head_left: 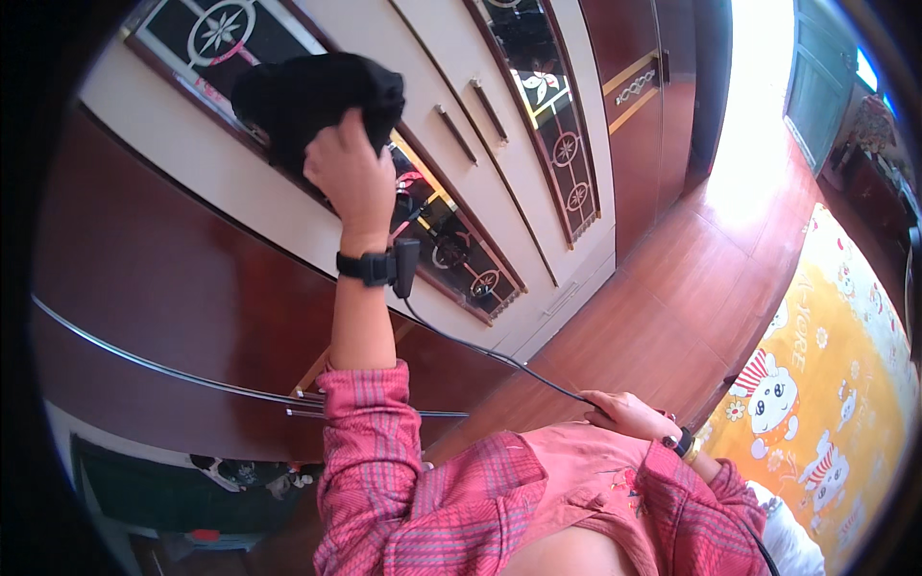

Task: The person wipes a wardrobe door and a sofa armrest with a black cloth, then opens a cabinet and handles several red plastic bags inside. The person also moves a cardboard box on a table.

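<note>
My left hand (352, 173) is raised in front of the wardrobe, closed on a black cloth item (312, 101). It is bunched up, so its exact kind does not show; part of it hangs past my fingers. Around my left wrist sits a black strap with a small box (407, 269). From that box a black cable (480, 351) runs down across to my right hand (629, 416). Low by my waist, that hand has its bent fingers closed on the cable. A dark band and a gold-coloured one circle my right wrist.
A white and brown wardrobe (567, 278) with mirrored, patterned panels and handles fills the upper left. Reddish tile floor (624, 336) leads to a bright doorway (754, 115) and a green door (821, 77). To the right lies a yellow cartoon-print bedspread (816, 384).
</note>
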Available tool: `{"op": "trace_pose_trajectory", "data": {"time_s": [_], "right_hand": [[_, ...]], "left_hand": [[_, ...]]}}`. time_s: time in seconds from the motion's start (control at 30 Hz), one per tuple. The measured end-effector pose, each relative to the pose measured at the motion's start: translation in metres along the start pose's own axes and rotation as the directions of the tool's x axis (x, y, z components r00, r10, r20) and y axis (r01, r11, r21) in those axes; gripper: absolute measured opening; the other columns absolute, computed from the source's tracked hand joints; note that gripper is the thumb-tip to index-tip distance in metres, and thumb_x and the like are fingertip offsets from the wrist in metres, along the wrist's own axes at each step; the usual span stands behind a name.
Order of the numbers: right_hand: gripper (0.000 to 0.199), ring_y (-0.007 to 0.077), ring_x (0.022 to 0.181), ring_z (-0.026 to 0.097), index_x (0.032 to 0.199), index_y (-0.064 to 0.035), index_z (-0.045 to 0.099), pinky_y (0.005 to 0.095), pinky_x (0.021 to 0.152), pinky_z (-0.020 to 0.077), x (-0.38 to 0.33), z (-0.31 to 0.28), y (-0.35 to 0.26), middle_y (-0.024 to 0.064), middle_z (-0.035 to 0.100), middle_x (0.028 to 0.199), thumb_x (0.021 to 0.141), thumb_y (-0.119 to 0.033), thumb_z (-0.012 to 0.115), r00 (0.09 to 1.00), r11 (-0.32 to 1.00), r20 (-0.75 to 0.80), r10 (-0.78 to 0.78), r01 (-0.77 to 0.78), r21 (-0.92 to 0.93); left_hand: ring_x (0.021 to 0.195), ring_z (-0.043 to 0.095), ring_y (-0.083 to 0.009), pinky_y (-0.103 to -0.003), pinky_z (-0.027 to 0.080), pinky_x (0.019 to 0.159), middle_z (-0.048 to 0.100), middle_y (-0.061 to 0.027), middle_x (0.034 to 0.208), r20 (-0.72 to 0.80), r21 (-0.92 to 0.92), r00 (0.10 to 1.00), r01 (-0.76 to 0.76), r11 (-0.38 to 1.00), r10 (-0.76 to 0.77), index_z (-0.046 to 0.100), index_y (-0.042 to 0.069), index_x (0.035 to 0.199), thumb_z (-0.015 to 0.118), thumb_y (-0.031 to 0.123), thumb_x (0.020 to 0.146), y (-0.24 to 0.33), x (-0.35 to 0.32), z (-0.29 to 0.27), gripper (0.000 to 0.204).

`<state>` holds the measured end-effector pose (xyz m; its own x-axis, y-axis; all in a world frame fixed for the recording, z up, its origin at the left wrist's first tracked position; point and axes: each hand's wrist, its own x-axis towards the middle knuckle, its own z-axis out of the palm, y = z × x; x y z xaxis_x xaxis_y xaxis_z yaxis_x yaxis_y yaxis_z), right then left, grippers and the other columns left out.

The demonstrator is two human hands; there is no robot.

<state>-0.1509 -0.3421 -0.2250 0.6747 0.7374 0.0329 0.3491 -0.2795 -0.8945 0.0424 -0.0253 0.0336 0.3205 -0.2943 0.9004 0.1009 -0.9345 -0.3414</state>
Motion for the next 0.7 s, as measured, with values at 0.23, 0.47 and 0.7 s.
{"op": "trace_pose_trajectory", "data": {"time_s": [0.23, 0.47, 0.7], "right_hand": [[0.034, 0.0383, 0.086, 0.064, 0.119, -0.0003, 0.053, 0.0429, 0.075, 0.0518, -0.011, -0.024, 0.026, 0.0231, 0.065, 0.093, 0.090, -0.019, 0.057, 0.998, 0.999, -0.057, 0.021, -0.020, 0.029], [0.034, 0.0379, 0.090, 0.063, 0.119, -0.0015, 0.053, 0.0432, 0.078, 0.0513, -0.032, -0.024, 0.031, 0.0226, 0.065, 0.099, 0.092, -0.022, 0.055, 0.999, 1.000, -0.035, 0.014, -0.013, 0.020], [0.035, 0.0379, 0.087, 0.064, 0.119, -0.0011, 0.052, 0.0429, 0.075, 0.0515, -0.049, -0.026, 0.026, 0.0233, 0.065, 0.095, 0.091, -0.021, 0.058, 0.985, 0.995, -0.145, 0.097, -0.094, 0.029]], "left_hand": [[0.089, 0.050, -0.0230, -0.044, 0.038, 0.079, 0.053, -0.0024, 0.084, 0.400, 0.113, 0.892, -0.278, 0.954, 0.213, 0.060, 0.019, 0.087, 0.052, 0.016, 0.082, 0.059, -0.106, 0.057, 0.010], [0.092, 0.052, -0.0245, -0.040, 0.041, 0.077, 0.058, -0.0043, 0.083, 0.667, -0.364, 0.545, -0.356, 0.860, 0.508, 0.066, 0.014, 0.074, 0.059, 0.014, 0.075, 0.101, -0.220, 0.079, 0.008], [0.087, 0.049, -0.0285, -0.042, 0.040, 0.073, 0.049, -0.0082, 0.087, 0.378, -0.574, 0.740, -0.284, 0.768, 0.557, 0.063, 0.017, 0.093, 0.057, 0.007, 0.075, 0.144, -0.106, 0.056, 0.021]]}}
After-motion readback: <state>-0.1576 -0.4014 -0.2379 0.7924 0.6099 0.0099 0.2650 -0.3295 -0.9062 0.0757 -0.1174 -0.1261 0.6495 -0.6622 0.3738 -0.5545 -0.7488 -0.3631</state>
